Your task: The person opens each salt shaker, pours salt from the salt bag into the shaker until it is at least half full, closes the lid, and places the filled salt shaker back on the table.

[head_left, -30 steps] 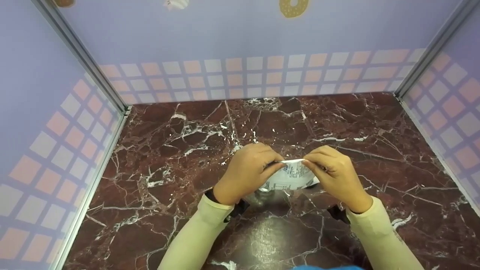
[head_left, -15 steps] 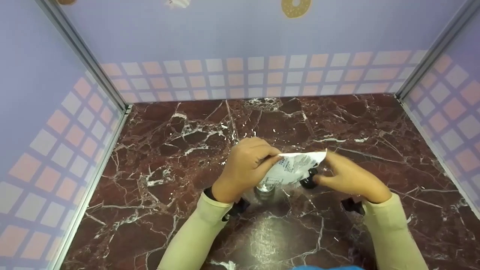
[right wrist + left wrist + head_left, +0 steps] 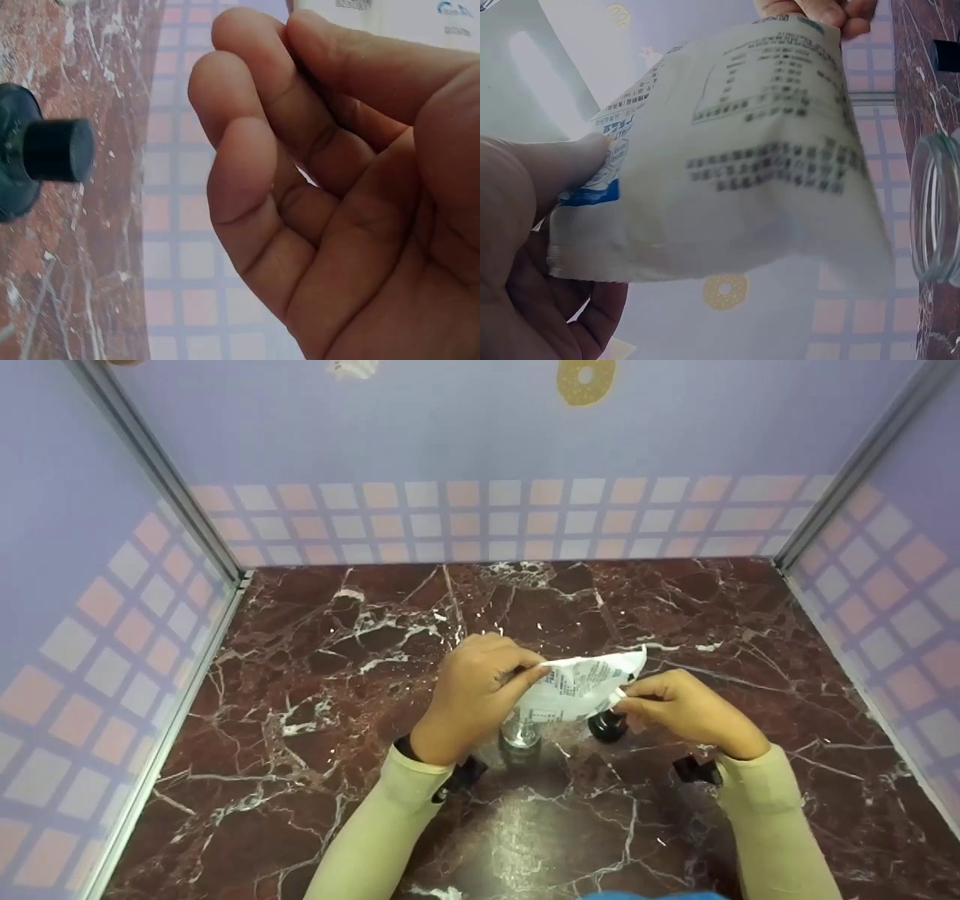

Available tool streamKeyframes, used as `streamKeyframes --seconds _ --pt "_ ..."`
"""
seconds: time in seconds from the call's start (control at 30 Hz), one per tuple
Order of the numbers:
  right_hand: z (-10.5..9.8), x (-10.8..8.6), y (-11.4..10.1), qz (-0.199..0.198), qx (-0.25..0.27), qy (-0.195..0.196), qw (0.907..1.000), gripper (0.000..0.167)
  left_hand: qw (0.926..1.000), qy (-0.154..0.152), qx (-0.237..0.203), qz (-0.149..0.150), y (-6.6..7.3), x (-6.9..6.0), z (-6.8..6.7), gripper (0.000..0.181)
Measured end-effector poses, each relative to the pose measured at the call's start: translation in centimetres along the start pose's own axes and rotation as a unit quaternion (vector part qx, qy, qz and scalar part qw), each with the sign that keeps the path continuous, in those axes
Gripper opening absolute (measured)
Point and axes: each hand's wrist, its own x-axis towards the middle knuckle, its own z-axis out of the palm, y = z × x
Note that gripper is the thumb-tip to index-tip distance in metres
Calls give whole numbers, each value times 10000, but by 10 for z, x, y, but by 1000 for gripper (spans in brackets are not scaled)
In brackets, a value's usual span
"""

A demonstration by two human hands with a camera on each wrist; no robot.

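Observation:
A white packet [image 3: 574,688] with printed text hangs tilted between the two hands. My left hand [image 3: 480,690] pinches its upper left corner between thumb and fingers, as the left wrist view [image 3: 705,150] also shows. At its lower right edge, my right hand [image 3: 686,712] pinches the packet with thumb and forefinger; the other fingers [image 3: 244,169] are curled. A clear glass jar [image 3: 520,733] stands just below the packet, its mouth partly covered in the head view. Beside it is a black round piece with a knob [image 3: 609,727], near the right fingertips.
White crumbs or flakes [image 3: 540,626] lie scattered on the dark red marbled tabletop [image 3: 337,810] beyond the hands. Purple checked panels [image 3: 480,450] enclose the back and both sides.
The right hand has let go of the packet's upper edge and gripped lower on its right side. The left hand keeps its hold. The jar and black piece show more fully.

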Motion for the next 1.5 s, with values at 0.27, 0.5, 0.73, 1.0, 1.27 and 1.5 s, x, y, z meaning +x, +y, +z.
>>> streamKeyframes --seconds 0.27,0.5,0.73,1.0,1.27,1.5 --pt "-19 -18 -1 -18 299 -127 9995 15 9978 -380 118 -521 0 -2 4 16" --pt "-26 -25 -3 60 228 495 9985 17 9893 -784 -82 -1227 -3 -3 6 17" --pt "-31 -24 -5 210 311 802 9961 20 9838 -1138 -385 -1329 -10 -1 6 14" --pt "-33 -26 -4 256 480 1070 9928 20 9777 -1479 -423 -1431 -13 -1 10 12" --pt "-33 -26 2 331 351 1065 9931 20 9679 -1759 -571 -1703 -13 -3 12 12" --pt "-32 -26 5 393 224 1276 9908 20 9617 -2004 -601 -1771 -15 -4 14 12"
